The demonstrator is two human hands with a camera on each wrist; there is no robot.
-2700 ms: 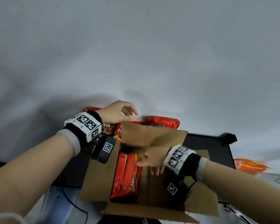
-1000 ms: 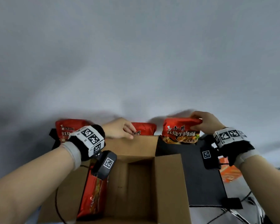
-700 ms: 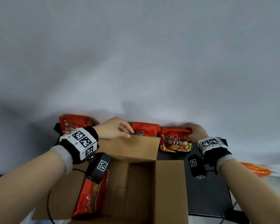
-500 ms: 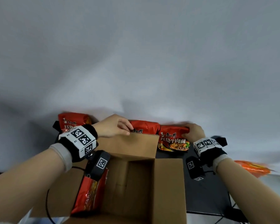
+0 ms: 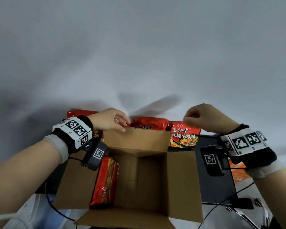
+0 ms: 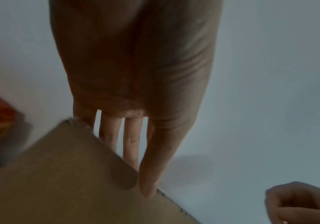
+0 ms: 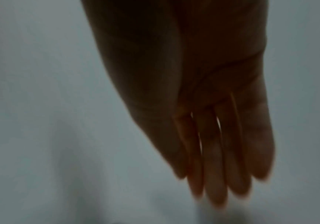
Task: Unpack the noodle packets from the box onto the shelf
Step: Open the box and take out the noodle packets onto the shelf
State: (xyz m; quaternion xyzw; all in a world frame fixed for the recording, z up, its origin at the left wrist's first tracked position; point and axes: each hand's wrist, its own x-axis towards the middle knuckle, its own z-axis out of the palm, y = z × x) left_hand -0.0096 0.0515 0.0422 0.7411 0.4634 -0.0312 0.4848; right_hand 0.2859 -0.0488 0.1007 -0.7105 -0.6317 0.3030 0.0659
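Note:
An open cardboard box (image 5: 182, 179) sits on a black shelf top (image 5: 215, 179). Red noodle packets (image 5: 106, 180) stand against its left inner wall, and the rest of the inside shows bare cardboard. Three red packets lean on the wall behind the box: left (image 5: 81, 112), middle (image 5: 149, 123) and right (image 5: 184, 135). My left hand (image 5: 123, 125) pinches the box's back flap (image 6: 68, 181), thumb in front and fingers behind. My right hand (image 5: 188, 118) hovers just above the right packet without touching it. Its fingers (image 7: 214, 174) are straight and hold nothing.
A pale wall rises right behind the packets. An orange packet (image 5: 239, 174) lies off the shelf's right side, partly hidden by my right wrist. Thin dark cables (image 5: 218, 207) run along the shelf's front right edge.
My right hand has let go of the right packet and lifted up and away from it; the packet now leans against the wall. My left hand stays on the back flap.

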